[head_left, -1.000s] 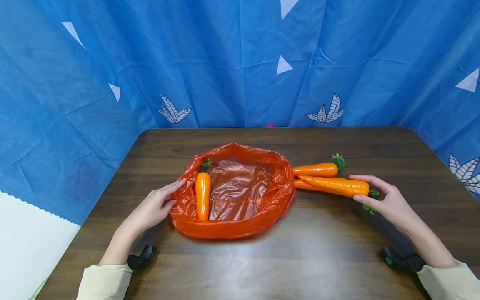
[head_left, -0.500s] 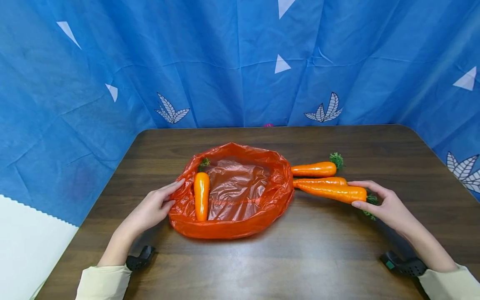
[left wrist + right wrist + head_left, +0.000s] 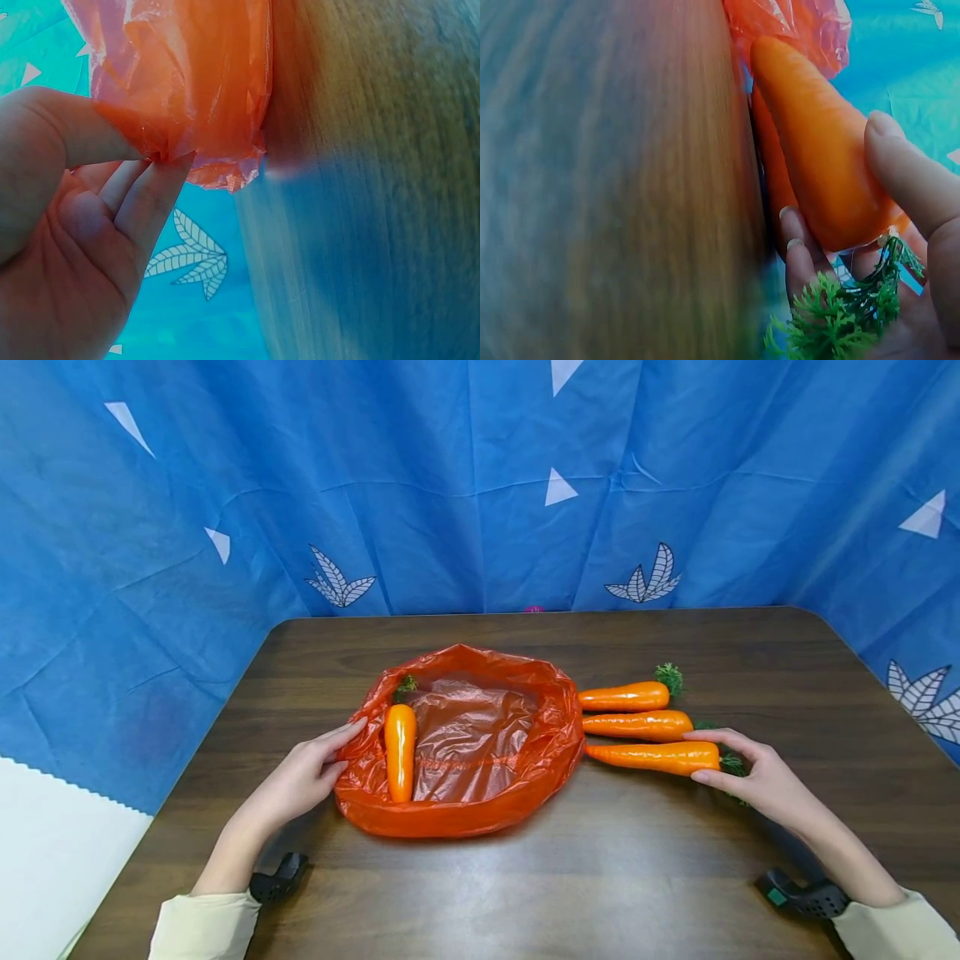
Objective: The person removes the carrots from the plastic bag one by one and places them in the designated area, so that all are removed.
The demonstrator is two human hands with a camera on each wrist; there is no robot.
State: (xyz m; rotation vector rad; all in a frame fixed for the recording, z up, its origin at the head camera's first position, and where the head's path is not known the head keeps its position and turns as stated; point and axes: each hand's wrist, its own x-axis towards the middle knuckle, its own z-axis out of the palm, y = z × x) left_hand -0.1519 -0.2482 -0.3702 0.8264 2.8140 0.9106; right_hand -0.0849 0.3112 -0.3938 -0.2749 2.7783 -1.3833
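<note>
A red plastic bag (image 3: 457, 818) sits on the table with its mouth spread wide. One carrot (image 3: 401, 753) with a green top lies inside it, along the left side. My left hand (image 3: 303, 777) pinches the bag's left rim between thumb and fingers, as the left wrist view confirms. To the right of the bag, my right hand (image 3: 761, 777) holds the nearest carrot (image 3: 652, 757) by its thick end, thumb on one side and fingers on the other. Beyond it lie a middle carrot (image 3: 637, 725) and a far carrot (image 3: 625, 697), all with tips toward the bag.
The dark wooden table (image 3: 525, 893) extends around the bag and carrots. A blue patterned curtain (image 3: 450, 510) hangs behind its far edge. Black wrist devices, one on the left wrist (image 3: 279, 877) and one on the right (image 3: 802, 893), sit just above the tabletop.
My right hand has brought its carrot toward the near side, off the middle carrot it overlapped, so the three now lie apart in a fan. My left hand stays on the bag.
</note>
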